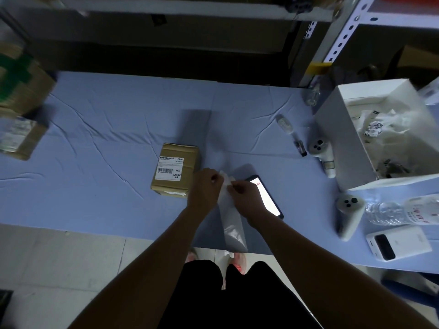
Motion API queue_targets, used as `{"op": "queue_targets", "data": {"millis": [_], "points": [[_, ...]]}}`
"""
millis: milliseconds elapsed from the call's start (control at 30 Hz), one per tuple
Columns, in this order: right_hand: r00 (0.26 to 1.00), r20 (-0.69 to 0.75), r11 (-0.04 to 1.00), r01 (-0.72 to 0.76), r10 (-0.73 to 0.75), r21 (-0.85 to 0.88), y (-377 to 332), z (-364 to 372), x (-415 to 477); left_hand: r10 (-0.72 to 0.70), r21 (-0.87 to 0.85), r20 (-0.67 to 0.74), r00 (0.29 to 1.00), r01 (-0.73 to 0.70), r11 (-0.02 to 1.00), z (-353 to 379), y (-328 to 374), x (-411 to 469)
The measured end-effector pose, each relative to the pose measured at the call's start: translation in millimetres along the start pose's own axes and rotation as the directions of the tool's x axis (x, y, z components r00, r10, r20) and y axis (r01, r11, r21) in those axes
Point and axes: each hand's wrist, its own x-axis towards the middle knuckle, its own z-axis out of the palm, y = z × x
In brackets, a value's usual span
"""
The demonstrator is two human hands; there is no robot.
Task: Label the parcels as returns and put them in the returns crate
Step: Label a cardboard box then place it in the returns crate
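A small brown cardboard parcel [175, 169] with a white shipping label lies on the blue-covered table [107, 129], just left of my hands. My left hand [206, 188] and my right hand [244, 195] both pinch the top of a long white label strip [231, 222] that hangs down over the table's near edge. A white open box [344, 143] holding crumpled plastic wrapping stands at the right. Two more taped cardboard parcels [19, 96] sit blurred at the far left.
A lit phone [266, 195] lies right under my right hand. To the right are two white handheld devices [324, 155], a plastic water bottle [399, 211], a white power bank [398, 243] and a small pen-like item [287, 125]. Metal shelving [339, 43] rises behind.
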Motion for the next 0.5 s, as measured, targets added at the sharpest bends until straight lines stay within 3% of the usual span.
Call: {"op": "queue_targets", "data": {"millis": [200, 267, 433, 500], "points": [[0.997, -0.074, 0.993, -0.02, 0.011, -0.116, 4, 3, 3, -0.028, -0.024, -0.21, 0.977, 0.023, 0.999, -27, 18, 13], [0.996, -0.089, 0.986, -0.026, 0.011, -0.165, 5, 7, 6, -0.082, -0.104, -0.252, 0.964, 0.057, 0.993, -40, 25, 16], [0.977, -0.207, 0.978, 0.003, -0.046, -0.206, -6, 9, 2, -0.271, -0.443, -0.175, 0.947, 0.17, 0.88, -66, 40, 16], [0.96, -0.265, 0.981, 0.041, -0.091, -0.188, -15, 11, 1, -0.31, -0.505, -0.111, 0.944, 0.216, 0.836, -72, 40, 15]]}}
